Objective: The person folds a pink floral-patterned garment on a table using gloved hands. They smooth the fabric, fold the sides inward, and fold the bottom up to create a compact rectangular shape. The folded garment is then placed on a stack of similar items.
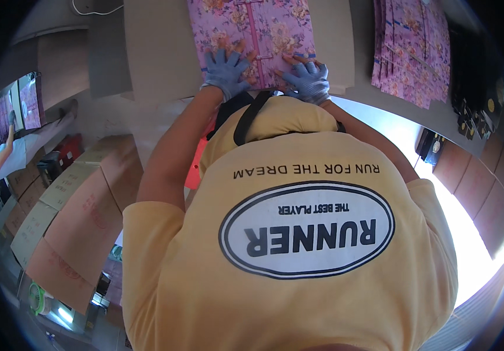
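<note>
- Fingers (220, 57) spread wide, we lay both gloved hands palm down on a pink flower-print sheet (284, 29), close to its near edge. Bare fingertips show past the blue-grey gloves.
- Our left hand (226, 76) rests to the left of the pink band (253, 35) running up the middle of the sheet; our right hand (309, 81) rests to the right of it, fingers fanned near the corner.
- We wear a yellow shirt (304, 155) with a large oval print, which fills the foreground. A black strap (252, 120) crosses it just below the sheet, and something red (194, 169) shows beneath our left forearm.
- Under the sheet, a tan board (164, 52) reaches out to both sides of us; the sheet lies flat near its middle.
- To our right, well apart from our hands, we have a fanned stack of matching sheets (413, 52). Beside it are dark pieces with gold discs (480, 99), too dim for us to make out fully.
- Off to our left stand large cardboard boxes (82, 216).
- Farther off on that side, a co-worker (15, 155) in a light shirt stretches an arm toward more flower-print sheets (31, 108).
</note>
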`<action>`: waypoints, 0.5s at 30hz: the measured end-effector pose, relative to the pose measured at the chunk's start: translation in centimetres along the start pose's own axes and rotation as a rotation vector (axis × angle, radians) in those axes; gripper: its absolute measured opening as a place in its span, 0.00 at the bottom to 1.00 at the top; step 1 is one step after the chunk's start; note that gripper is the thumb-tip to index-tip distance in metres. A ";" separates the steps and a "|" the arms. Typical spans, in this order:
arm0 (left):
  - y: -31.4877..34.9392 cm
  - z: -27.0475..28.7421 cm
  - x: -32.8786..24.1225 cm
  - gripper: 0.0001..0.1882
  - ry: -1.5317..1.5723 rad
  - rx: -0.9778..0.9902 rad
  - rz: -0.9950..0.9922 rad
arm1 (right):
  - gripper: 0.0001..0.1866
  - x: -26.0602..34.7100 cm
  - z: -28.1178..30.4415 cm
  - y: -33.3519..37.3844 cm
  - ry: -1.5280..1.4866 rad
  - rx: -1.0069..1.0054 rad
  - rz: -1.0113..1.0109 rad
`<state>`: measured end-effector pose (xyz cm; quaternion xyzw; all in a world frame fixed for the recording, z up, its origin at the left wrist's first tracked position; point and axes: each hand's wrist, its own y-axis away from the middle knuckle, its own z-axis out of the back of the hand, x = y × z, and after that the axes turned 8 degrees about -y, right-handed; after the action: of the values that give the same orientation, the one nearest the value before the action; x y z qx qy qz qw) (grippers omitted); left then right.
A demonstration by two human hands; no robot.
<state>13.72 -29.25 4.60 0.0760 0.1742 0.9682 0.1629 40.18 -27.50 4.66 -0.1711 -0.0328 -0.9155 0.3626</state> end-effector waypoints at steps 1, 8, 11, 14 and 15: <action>-0.1 0.2 0.2 0.42 0.010 -0.010 -0.001 | 0.28 -0.3 -0.3 0.0 -0.030 -0.028 0.003; 0.0 0.4 -0.1 0.43 0.023 0.008 0.001 | 0.27 0.4 -0.1 -0.4 0.063 0.001 -0.015; -0.1 0.0 -0.1 0.42 0.018 -0.027 0.009 | 0.27 0.2 -0.8 -0.3 0.075 -0.048 -0.014; 0.0 -0.3 -0.3 0.41 0.025 -0.039 0.015 | 0.28 0.2 -1.0 -0.4 0.087 -0.047 -0.015; 0.1 -0.4 -0.2 0.40 0.026 -0.038 0.021 | 0.29 0.5 -0.6 -0.5 0.063 -0.037 -0.017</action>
<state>13.84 -29.51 4.26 0.0621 0.1571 0.9739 0.1518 39.40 -27.56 4.32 -0.1484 -0.0056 -0.9240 0.3524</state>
